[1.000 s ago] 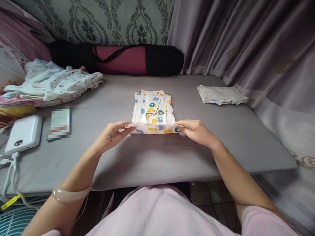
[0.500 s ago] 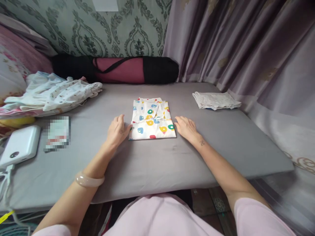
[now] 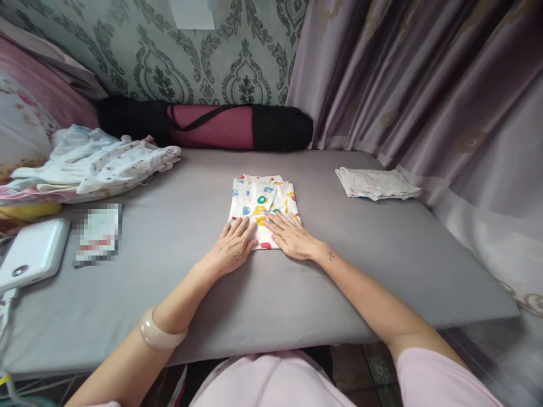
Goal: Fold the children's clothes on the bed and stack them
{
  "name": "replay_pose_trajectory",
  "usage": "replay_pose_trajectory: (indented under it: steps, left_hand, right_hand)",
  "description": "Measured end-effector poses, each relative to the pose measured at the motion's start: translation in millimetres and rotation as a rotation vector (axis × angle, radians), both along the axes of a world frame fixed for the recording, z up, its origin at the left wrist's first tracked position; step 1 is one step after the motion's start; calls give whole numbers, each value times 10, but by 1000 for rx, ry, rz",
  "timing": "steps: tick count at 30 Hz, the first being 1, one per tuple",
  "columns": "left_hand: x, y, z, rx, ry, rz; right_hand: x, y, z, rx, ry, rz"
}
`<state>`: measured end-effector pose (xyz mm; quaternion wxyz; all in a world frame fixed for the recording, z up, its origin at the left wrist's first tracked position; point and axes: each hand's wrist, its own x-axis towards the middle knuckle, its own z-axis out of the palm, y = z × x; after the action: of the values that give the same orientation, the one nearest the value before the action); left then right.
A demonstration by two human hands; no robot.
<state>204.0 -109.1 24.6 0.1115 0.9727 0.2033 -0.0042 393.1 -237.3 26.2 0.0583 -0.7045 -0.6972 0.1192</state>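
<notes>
A folded white garment with colourful duck and letter-like prints lies flat in the middle of the grey-covered table. My left hand rests palm down on its near left corner, fingers stretched out. Flat on the near right part lies my right hand, fingers spread and pointing toward the garment's middle. Neither hand grips the cloth. The two hands cover much of the garment's near half.
At the left sits a heap of loose baby clothes. Nearer are a white power bank with a cable and a blurred packet. A folded cloth stack lies right; a black and maroon long bag lines the wall.
Both hands have moved inward from the garment's sides onto its near half and now lie flat on it. The view has tilted up slightly.
</notes>
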Motion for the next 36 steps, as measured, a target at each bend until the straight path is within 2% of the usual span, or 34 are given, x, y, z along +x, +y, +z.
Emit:
replay_pose_trajectory:
  steps: [4,9,12,14,18,23,27,30,33,36]
  left_hand:
    - [-67,52,-27,-42,-61,-13]
    - [-126,87,-72,-64,-164,-26]
    - [-148,112,-107,-79,-202,-15]
    - [-160,128,-123,-88,-219,-19]
    - [-187,156,-130,-117,-201,-9]
    - [-234,205,-128,-123,-175,50]
    - [-264,259,-162,-105,-223,97]
    - [-269,310,-212,-65,-284,170]
    - [-270,376,-261,-38,-387,260]
    - [-277,431,-271,-47,-468,327]
  right_hand:
    - [55,-11,-31,-10,34,1]
    - [62,28,146,-65,136,-29]
    - [-46,147,259,24,105,-97]
    - [-169,262,274,80,57,-127]
    - [-380,477,127,112,-5,-182]
    - [-375,565,-91,89,-15,-233]
    - [-391,603,-29,13,20,-249]
    - [-533,678,18,73,8,-257]
    - [-683,749,-20,113,0,-235]
    - [-759,805,-41,48,17,-251]
